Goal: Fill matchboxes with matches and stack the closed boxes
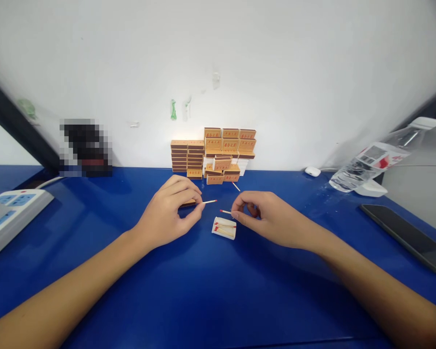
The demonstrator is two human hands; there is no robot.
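Note:
My left hand (176, 206) pinches a red-tipped match (210, 201) between thumb and finger, its head pointing right. Across from it, my right hand (259, 213) is closed on another match (225, 212), whose red head points left. Just below the two matches lies a white matchbox tray (224, 234) with several red-headed matches (224, 230) inside. Partly hidden behind my left fingers is a brown matchbox piece (187, 203) on the table. A loose match (236, 186) rests near the stacked matchboxes (229, 145).
Matchboxes (187, 157) stand stacked against the white wall. A power strip (18, 213) lies at the left, beside a blurred dark object (89, 148). On the right are a white earbud case (312, 171), a tilted plastic bottle (378, 160) and a phone (407, 235) on the blue table (203, 300).

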